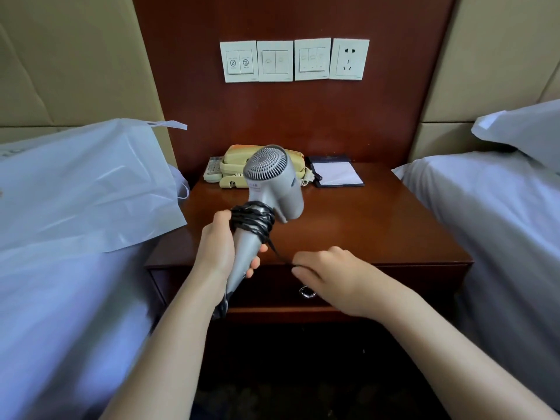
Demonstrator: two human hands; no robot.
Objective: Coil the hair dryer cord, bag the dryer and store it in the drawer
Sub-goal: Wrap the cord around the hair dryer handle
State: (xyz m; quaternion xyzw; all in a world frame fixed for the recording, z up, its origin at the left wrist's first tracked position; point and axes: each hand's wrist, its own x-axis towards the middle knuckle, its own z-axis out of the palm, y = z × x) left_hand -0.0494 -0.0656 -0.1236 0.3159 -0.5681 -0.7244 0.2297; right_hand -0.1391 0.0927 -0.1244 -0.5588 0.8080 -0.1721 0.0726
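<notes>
The left hand (218, 250) is curled round the handle of the grey hair dryer (272, 180), holding it upright over the near left part of the wooden worktop (378, 225), with the black cord (253, 221) wound in several turns round the top of the handle. The right hand (330, 277) pinches the loose length of cord at the near edge, just above the drawer (266, 298) and its ring pull (306, 292). A white plastic bag (85, 183) lies on the left bed (60, 298), and a telephone (233, 171) and notepad (338, 174) sit at the far side.
</notes>
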